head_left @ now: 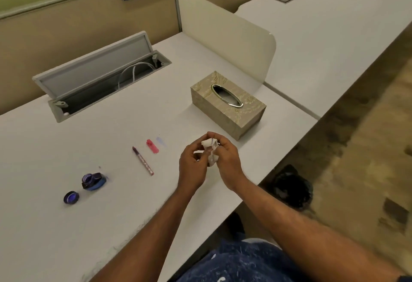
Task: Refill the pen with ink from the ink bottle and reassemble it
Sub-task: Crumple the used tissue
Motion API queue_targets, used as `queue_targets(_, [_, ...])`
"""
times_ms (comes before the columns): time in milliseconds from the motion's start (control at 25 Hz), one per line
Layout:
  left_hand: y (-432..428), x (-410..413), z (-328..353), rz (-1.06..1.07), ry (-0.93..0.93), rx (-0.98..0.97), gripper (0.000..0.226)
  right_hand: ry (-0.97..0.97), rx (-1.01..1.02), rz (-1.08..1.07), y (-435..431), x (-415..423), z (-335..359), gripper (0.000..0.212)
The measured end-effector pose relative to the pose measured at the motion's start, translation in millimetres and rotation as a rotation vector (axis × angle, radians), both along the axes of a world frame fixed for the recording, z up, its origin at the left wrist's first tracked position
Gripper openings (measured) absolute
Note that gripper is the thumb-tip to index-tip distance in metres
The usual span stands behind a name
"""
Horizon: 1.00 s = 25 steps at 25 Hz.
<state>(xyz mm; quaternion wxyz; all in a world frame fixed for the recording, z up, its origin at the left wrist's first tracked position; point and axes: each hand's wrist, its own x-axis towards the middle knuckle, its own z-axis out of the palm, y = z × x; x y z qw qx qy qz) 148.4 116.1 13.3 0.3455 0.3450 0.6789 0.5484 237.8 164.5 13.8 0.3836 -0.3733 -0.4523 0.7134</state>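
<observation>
A crumpled white tissue [211, 150] with a faint ink streak is pinched between my left hand [193, 165] and my right hand [227, 158] above the desk, near its right edge. The red pen barrel [143, 161] lies on the desk to the left of my hands. A red cap [152, 146] and a small clear piece [160, 141] lie just beyond it. Further left the open ink bottle [92, 181] stands on the desk, with its dark lid [71, 197] lying separately in front of it. Whether a pen part is inside the tissue cannot be seen.
A patterned tissue box [227, 104] stands just behind my hands. An open cable hatch [98, 74] with a raised flap is at the back left. A cream divider panel [225, 34] separates this desk from the neighbouring one. The desk edge [263, 181] runs close to my right hand.
</observation>
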Motion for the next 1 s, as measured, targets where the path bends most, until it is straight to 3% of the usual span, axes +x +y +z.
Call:
queue_targets(80, [15.2, 18.2, -4.4, 0.002, -0.03, -0.006, 0.027, -0.06, 0.098, 0.072, 4.7, 26.9, -2.8, 0.05])
queue_targets(240, [48.7, 65.4, -15.0, -0.098, -0.086, -0.079, 0.02, -0.427, 0.311, 0.081, 23.9, 92.9, -14.3, 0.069])
queue_targets(480, [103.8, 140.6, -21.2, -0.457, -0.076, -0.14, 0.021, -0.575, 0.365, -0.207, 52.9, 182.4, -36.0, 0.052])
queue_targets(760, [162.3, 235.7, -47.5, -0.869, 0.249, -0.226, 0.029, -0.762, 0.26, -0.634, 82.0, 288.8, -89.2, 0.04])
queue_targets(1000, [196.9, 275.2, -72.1, -0.943, 0.389, -0.276, 0.033, -1.013, 0.25, -0.732, 106.3, 347.7, -136.5, 0.041])
